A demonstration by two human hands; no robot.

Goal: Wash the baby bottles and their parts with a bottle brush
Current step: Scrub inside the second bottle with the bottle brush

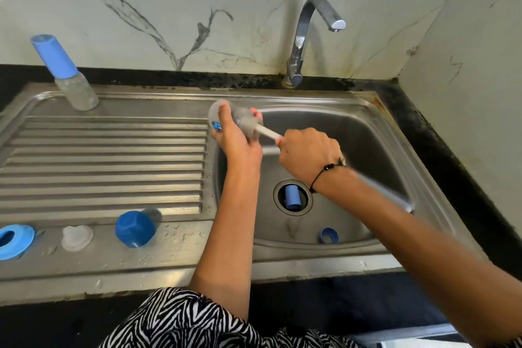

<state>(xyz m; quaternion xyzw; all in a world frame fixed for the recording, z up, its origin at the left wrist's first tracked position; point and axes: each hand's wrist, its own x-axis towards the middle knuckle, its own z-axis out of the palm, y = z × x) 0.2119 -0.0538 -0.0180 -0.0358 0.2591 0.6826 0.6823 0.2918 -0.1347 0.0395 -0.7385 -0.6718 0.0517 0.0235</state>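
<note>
Left hand [236,138] grips a clear baby bottle [226,116] over the sink's [367,133] left rim, fingers curled round its body, mouth turned toward 4 o'clock. Right hand [308,152] closes round the white handle of the bottle brush [267,131], whose grey head sits inside the bottle. A black cord bracelet [324,172] circles the right wrist. At 6 o'clock from the hands, a blue cap [291,196] lies in the drain, and a blue ring [328,235] rests near the basin's front wall. On the drainboard [113,155], 1 capped bottle [65,73] stands at 10 o'clock; along the front edge lie a blue collar [14,240], a clear nipple [76,237] and a blue lid [135,230]. The tap [305,37] stands at 12 o'clock.
</note>
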